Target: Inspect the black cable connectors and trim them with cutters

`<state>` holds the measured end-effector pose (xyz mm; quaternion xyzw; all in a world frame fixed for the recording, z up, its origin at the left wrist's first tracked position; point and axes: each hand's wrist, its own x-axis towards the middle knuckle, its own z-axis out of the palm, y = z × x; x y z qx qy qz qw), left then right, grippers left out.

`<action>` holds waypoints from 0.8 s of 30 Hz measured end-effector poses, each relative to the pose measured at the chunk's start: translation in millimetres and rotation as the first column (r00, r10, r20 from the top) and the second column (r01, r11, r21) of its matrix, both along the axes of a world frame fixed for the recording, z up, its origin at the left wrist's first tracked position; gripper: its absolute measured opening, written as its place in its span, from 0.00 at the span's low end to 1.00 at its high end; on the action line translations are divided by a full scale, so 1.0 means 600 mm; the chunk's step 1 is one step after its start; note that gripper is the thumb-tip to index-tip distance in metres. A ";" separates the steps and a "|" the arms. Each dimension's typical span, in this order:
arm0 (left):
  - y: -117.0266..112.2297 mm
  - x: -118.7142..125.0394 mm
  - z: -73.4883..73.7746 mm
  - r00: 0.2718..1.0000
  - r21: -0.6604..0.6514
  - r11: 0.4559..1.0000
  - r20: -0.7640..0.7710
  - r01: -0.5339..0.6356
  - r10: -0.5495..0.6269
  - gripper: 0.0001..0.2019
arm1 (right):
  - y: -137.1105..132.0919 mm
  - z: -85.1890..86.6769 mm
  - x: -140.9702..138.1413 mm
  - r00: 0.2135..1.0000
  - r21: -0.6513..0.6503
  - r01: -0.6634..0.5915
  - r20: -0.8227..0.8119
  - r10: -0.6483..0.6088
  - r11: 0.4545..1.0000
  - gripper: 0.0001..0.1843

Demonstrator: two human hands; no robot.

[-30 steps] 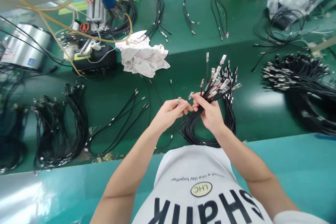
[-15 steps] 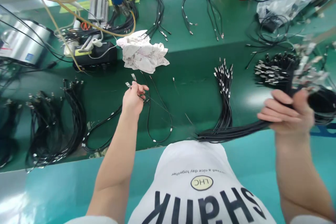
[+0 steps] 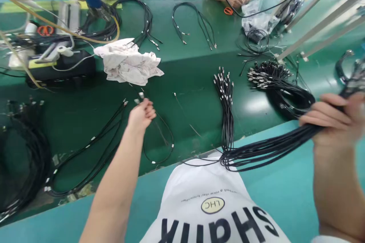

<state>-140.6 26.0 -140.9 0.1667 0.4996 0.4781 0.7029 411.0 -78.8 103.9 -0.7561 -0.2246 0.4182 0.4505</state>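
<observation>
While my right hand (image 3: 336,121) grips the cable bundle (image 3: 270,148) at three o'clock, my left hand (image 3: 141,114) pinches one cable's terminals (image 3: 139,98), keeping it separate on the desk (image 3: 194,68).

A crumpled white rag (image 3: 125,62) lies on the green bench (image 3: 194,72) just beyond the left hand (image 3: 141,114); orange scissors (image 3: 228,10) lie far beyond.

Left hand (image 3: 142,114) reaching forward, fingers curled; right hand (image 3: 335,121) fisted, out right.
</observation>
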 end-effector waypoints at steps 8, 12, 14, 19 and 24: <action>0.053 0.097 0.063 0.999 0.116 0.993 -0.025 0.034 -0.031 0.11 | 0.237 -0.146 -0.135 0.502 0.254 -0.155 -0.812 0.297 0.955 0.12; 0.086 0.088 0.134 0.994 0.243 0.970 -0.107 -0.007 0.034 0.11 | 0.408 -0.267 -0.226 0.767 0.186 -0.257 -0.557 0.318 0.948 0.16; 0.098 0.100 0.147 0.984 0.274 0.961 -0.157 -0.034 0.079 0.12 | 0.458 -0.338 -0.284 0.787 0.156 -0.302 -0.516 0.339 0.940 0.17; 0.094 0.146 0.103 0.971 0.150 0.986 -0.215 -0.069 0.101 0.15 | 0.483 -0.498 -0.377 0.818 -0.065 -0.427 -0.454 0.354 0.902 0.13; 0.069 0.145 0.067 0.968 0.106 0.988 -0.212 -0.112 0.133 0.17 | 0.488 -0.574 -0.382 0.832 -0.137 -0.457 -0.414 0.369 0.879 0.16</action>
